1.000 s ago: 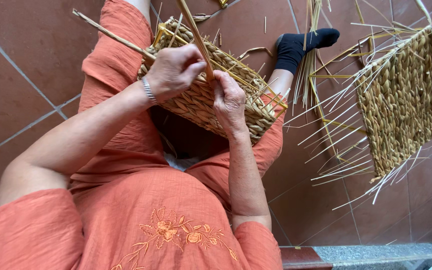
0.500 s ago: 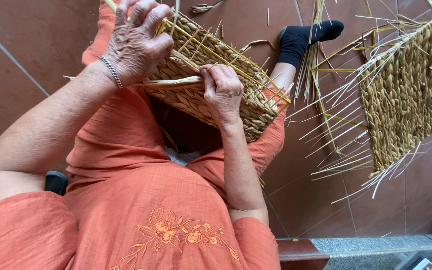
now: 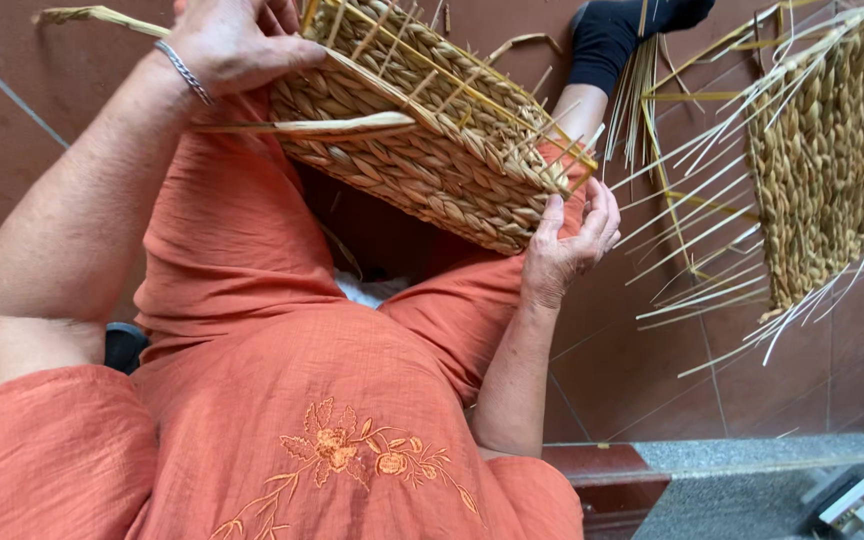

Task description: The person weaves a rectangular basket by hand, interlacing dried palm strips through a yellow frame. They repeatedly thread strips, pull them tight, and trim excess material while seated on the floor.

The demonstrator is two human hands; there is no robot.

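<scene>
A half-woven straw basket [image 3: 432, 150] rests on my lap, tilted, with loose stakes sticking out of its rim. My left hand [image 3: 237, 45], a silver bracelet on its wrist, grips the basket's upper left edge together with a flat straw strand [image 3: 322, 126] that runs across the woven side. My right hand [image 3: 567, 245] cups the basket's lower right corner from below, fingers spread along the weave. I wear an orange embroidered dress.
A flat woven straw mat [image 3: 822, 160] with long loose strands lies on the reddish floor tiles to the right. A bundle of straw stalks [image 3: 642, 100] lies by my black-socked foot [image 3: 617, 35]. A grey stone step [image 3: 752, 460] runs along the bottom right.
My right hand slid from the basket's top face down to its lower right corner. My left hand stayed at the upper left edge, and the view has moved closer.
</scene>
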